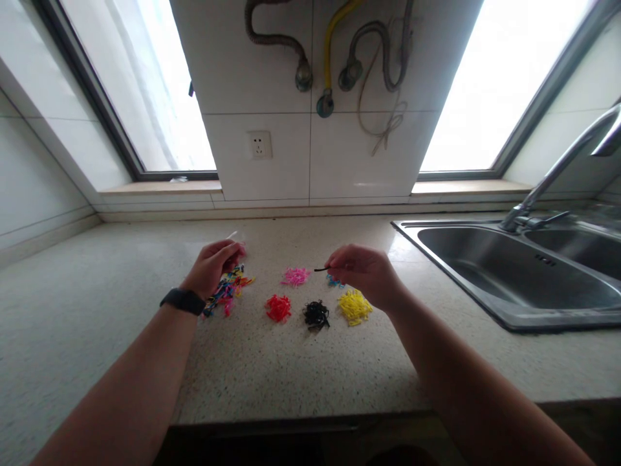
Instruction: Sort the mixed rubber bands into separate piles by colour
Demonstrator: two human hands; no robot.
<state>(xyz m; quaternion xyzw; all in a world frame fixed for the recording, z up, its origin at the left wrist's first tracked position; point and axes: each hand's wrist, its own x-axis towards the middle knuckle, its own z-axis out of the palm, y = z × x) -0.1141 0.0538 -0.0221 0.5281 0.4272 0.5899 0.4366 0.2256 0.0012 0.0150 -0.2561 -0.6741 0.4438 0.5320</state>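
My right hand (361,268) pinches a small black rubber band (320,269) between thumb and fingertips, held above the counter. Below it lie a blue pile (334,281), partly hidden by the hand, and a yellow pile (355,307) of small bands. A black pile (316,314), a red pile (278,308) and a pink pile (295,277) sit between my hands. My left hand (216,259), with a dark band on its wrist, is closed over a mixed-colour pile (228,292). Whatever its fingertips hold is too small to make out.
The piles lie on a pale speckled countertop (272,375). A steel double sink (485,278) with a tap (543,181) is set in at the right. Clear plastic (235,235) shows behind my left hand. On the tiled wall are a socket (260,144) and hoses (331,39).
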